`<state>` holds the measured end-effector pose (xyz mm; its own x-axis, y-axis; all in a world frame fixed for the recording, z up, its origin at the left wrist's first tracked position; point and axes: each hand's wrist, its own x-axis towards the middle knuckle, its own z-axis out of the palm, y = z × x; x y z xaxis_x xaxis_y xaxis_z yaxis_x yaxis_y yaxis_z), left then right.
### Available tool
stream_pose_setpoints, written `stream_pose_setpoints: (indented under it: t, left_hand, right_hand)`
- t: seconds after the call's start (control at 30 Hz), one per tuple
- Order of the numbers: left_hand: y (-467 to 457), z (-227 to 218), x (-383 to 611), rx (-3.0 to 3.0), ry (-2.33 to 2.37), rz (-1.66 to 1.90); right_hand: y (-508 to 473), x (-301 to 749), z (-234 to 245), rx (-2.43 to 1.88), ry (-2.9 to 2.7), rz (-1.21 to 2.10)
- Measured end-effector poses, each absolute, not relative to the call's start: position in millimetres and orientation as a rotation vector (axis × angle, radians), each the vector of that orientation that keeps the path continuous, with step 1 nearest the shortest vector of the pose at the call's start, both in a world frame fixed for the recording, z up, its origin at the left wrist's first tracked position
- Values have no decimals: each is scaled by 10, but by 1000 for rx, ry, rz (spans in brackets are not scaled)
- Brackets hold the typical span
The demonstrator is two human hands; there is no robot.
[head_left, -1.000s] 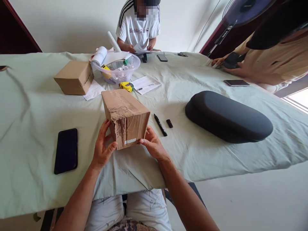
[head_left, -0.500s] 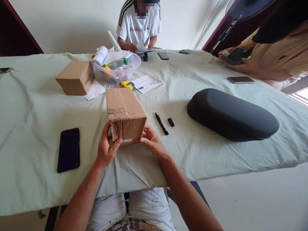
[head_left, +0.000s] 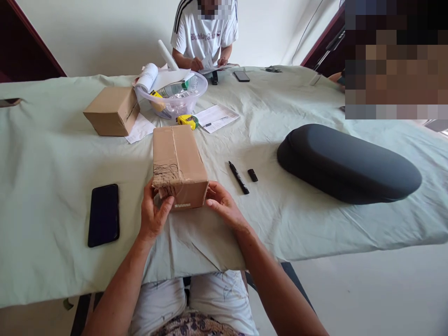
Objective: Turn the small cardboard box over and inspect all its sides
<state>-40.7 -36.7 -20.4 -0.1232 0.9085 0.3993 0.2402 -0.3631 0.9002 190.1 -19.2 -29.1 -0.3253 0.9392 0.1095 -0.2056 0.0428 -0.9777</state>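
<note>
A taped brown cardboard box (head_left: 178,161) rests flat on the pale green tablecloth (head_left: 52,158) in front of me. My left hand (head_left: 156,213) grips its near left corner, thumb on the front face. My right hand (head_left: 220,204) holds the near right corner with curled fingers. A black marker (head_left: 238,177) and its cap (head_left: 252,175) lie just right of the box. A black phone (head_left: 103,214) lies to the left.
A large black oval case (head_left: 348,163) lies at the right. Behind the box are a second cardboard box (head_left: 111,110), a clear plastic bowl (head_left: 172,95) of items, a yellow tape measure (head_left: 187,121) and papers (head_left: 217,116). One person sits across the table, another at the right.
The box, tilted up on its far end a second ago, has been lowered flat onto the cloth. Both hands stayed on its near corners.
</note>
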Motion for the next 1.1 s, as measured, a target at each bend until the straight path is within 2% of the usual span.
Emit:
stream_pose_setpoints:
  t: [0.23, 0.43, 0.63, 0.83, 1.1]
  left_hand:
    - [-360, -176, -402, 1586, 1267, 1673]
    - [-382, -164, -389, 1765, 1267, 1588]
    - [-375, -226, -361, 1776, 1175, 1692]
    - [-385, -169, -361, 2028, 1247, 1653]
    - [-371, -106, -343, 2074, 1240, 1605]
  right_hand:
    - [-199, 1896, -347, -872, -1430, 1360]
    - [-253, 1857, -282, -847, -1431, 1245]
    - [-292, 1748, -266, -864, -1403, 1094]
    - [-315, 1704, -270, -869, -1435, 1014]
    - [-330, 1737, -379, -865, -1466, 946]
